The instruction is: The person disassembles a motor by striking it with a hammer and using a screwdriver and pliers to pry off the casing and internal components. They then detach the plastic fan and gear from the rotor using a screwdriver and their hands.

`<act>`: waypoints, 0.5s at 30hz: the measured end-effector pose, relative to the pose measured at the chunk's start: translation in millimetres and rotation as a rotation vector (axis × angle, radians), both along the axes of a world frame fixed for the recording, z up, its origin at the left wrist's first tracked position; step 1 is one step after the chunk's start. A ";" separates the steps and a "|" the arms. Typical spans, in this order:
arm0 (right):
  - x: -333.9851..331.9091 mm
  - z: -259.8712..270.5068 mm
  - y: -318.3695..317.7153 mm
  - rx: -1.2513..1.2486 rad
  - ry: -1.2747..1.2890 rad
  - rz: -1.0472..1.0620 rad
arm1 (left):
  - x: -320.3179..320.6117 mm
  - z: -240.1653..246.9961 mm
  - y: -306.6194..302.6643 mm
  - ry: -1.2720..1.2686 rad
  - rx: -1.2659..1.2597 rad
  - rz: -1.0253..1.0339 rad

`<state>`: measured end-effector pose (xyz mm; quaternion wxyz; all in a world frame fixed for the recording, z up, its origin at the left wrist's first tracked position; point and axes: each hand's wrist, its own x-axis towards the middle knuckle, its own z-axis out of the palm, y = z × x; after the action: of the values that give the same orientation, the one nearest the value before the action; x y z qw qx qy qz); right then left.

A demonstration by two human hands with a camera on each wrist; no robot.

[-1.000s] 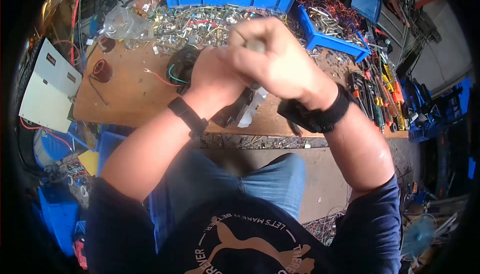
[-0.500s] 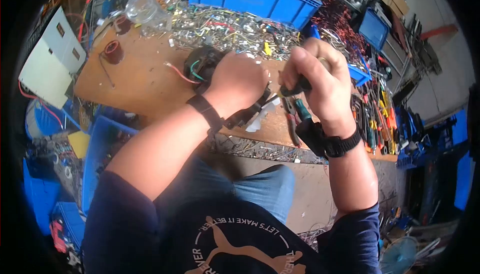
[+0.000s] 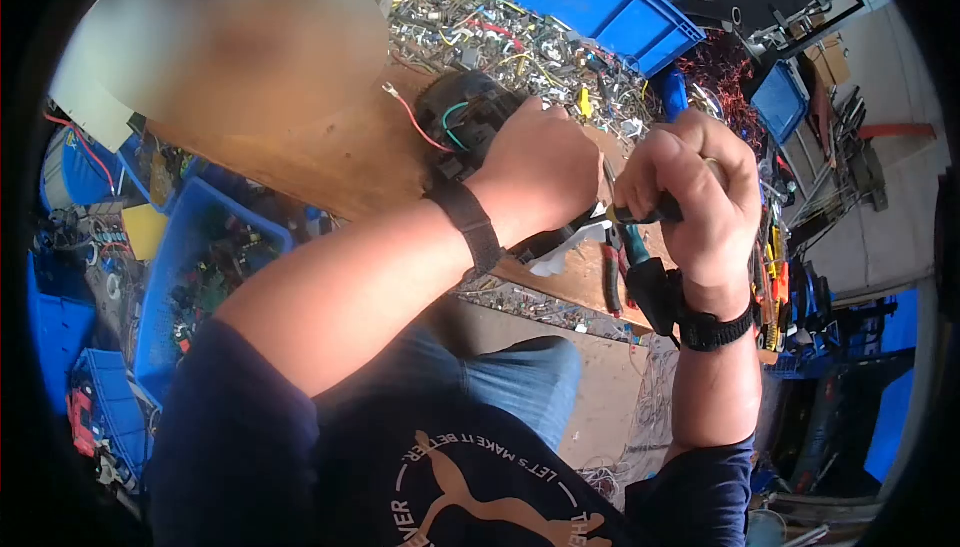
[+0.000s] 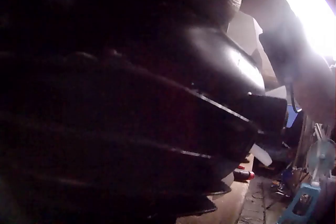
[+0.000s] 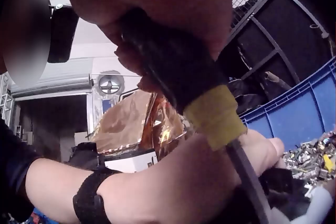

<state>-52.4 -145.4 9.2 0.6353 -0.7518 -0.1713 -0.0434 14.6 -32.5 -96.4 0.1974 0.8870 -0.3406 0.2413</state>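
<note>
My right hand (image 3: 705, 197) is raised over the right part of the bench and grips a screwdriver (image 5: 173, 61). Its handle is black with a yellow collar, and the metal shaft (image 5: 244, 174) slants down toward the left hand. A black ridged housing (image 4: 105, 129), motor-like, lies on the bench under my left hand (image 3: 545, 167). The left fingers curl down over its far side, their tips hidden. Green wire (image 3: 452, 125) and red wire (image 3: 415, 115) come out of the housing's left end. Beneath the hands a white piece (image 3: 558, 255) sticks out.
Red-handled pliers (image 3: 612, 277) and a green-handled tool (image 3: 634, 245) lie right of the housing. Behind it spreads a heap of small metal scrap (image 3: 475, 37) before a blue crate (image 3: 570, 7). A blue bin (image 3: 150, 347) stands at lower left. More hand tools (image 3: 775, 257) line the right edge.
The right hand, at first against the left hand, has drawn away to the right with the screwdriver. The left hand stays at the housing. The head view has turned, and a blurred patch now covers its upper left.
</note>
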 end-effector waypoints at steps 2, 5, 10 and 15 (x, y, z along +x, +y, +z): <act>-0.6 -0.4 -2.4 -0.062 -0.037 0.032 | 0.8 1.0 1.1 0.036 -0.003 -0.016; -2.6 0.5 -4.2 -0.052 -0.072 0.053 | -2.6 -1.4 0.4 0.023 -0.023 -0.005; -12.7 22.5 -11.4 0.077 -0.206 0.123 | 0.1 -4.3 1.6 -0.036 -0.039 -0.016; -25.9 38.6 -26.9 0.122 -0.324 0.151 | 0.8 -3.6 4.0 -0.048 -0.047 -0.037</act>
<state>-78.2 -172.3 47.8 0.6453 -0.6799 -0.3244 -0.1266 15.4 -28.4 -99.9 0.2144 0.8696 -0.3559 0.2668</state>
